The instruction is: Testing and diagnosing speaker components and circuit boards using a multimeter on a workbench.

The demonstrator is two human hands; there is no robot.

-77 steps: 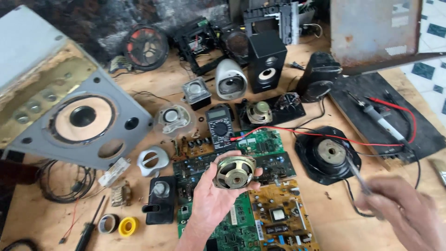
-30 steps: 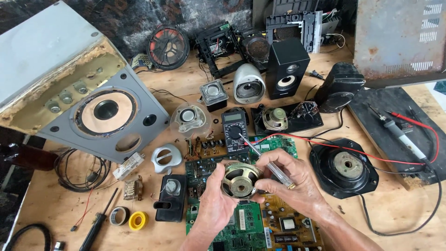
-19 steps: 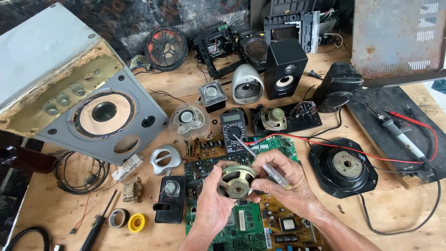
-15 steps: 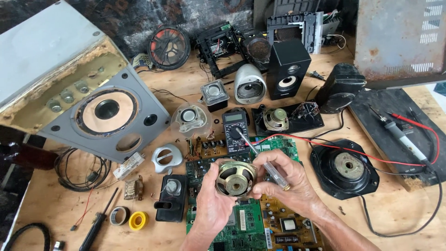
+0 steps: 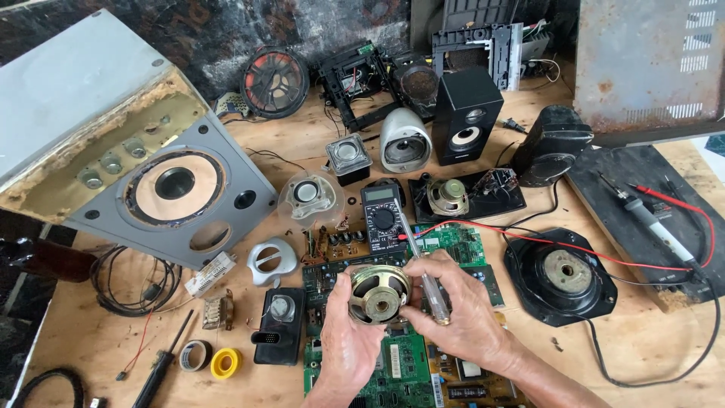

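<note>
Inventory, left to right, placed relative to the small round speaker driver (image 5: 379, 293) I am holding above the green circuit boards (image 5: 404, 374).

- Far left and above the driver: a large grey speaker cabinet (image 5: 177, 193) is lying tilted on the wooden desk (image 5: 649, 351), cone upward.
- Left and below: a coil of black cable (image 5: 132, 283), a black-handled screwdriver (image 5: 160, 370), a yellow tape roll (image 5: 224, 363) and a darker roll (image 5: 198, 353) are sitting near the desk edge.
- Just left: a small black speaker unit (image 5: 278, 325).
- At the driver: my left hand (image 5: 355, 344) is gripping its rim, fingers curled closed around it, keeping it face up, apparently to steady it for inspection.
- Just right: my right hand (image 5: 461, 310) is touching the opposite rim while its fingers are closed on a clear-handled screwdriver (image 5: 429, 283), blade pointing up and away.
- Above: a black multimeter (image 5: 384, 219), its red lead (image 5: 544, 242) running right.
- Right: a black woofer (image 5: 560, 276) is lying magnet up; further right, a soldering iron (image 5: 653, 219) is resting on a dark panel (image 5: 642, 204).
</note>
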